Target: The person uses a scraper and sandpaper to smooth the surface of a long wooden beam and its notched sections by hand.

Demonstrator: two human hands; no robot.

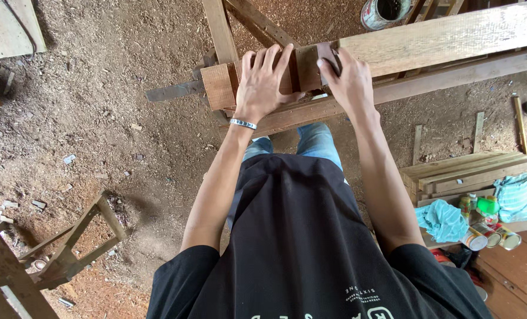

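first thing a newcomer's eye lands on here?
Top centre: the left hand lies flat on a reddish wood block at the end of a long plank, while the right hand pinches a small dark piece beside it. Sawdust covers the dirt floor; cans sit lower right.

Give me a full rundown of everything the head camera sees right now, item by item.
Reddish-brown wooden block: one, on the beams, under the left hand.
Small dark sanding pad: one, gripped on the block.
Long pale wooden beams: two, upper right.
Stacked pale planks: several, right.
Teal cloths: two, beside the planks.
Metal tins: about three, lower right.
Paint can: one, whitish, top.
Wooden frame: one, lower left.
Sawdust-covered floor: brown.
Silver bracelet: one, left wrist.
Left hand: flat on the block.
Right hand: holding the pad.
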